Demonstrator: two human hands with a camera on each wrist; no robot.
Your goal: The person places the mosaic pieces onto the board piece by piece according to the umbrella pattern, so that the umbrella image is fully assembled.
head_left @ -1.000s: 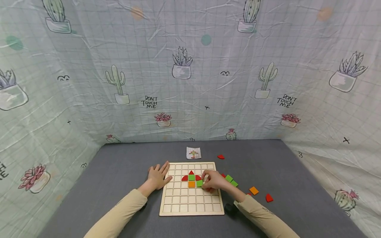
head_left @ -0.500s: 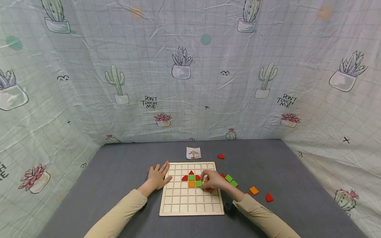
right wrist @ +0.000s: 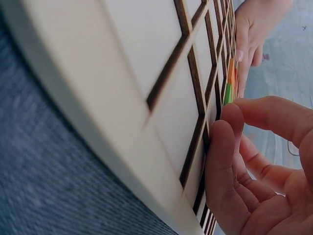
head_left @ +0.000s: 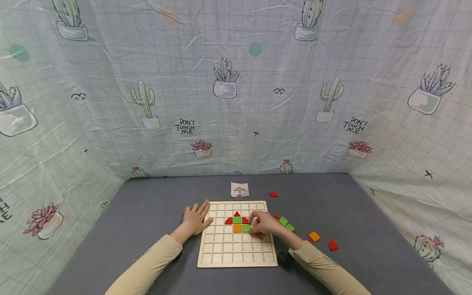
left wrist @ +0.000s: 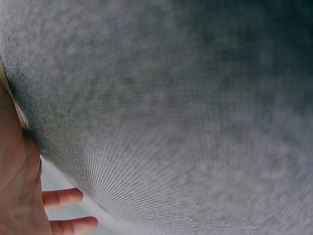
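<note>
The right hand (head_left: 264, 224) pinched the square green tile (head_left: 246, 228), which lay leftward, just beside an orange tile (head_left: 237, 228). The left hand (head_left: 194, 219), fingers spread, lay farther off.

- Left sleeve (head_left: 147, 263): beige, long, ending short of the hand.
- Right sleeve (head_left: 321, 268): beige, long; small dark marking (head_left: 330, 261) on forearm.
- Left hand (head_left: 194, 219), right hand (head_left: 264, 224): bare.

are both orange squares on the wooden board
No, one orange square sits on the wooden board, while the other orange square lies on the grey table.
</note>
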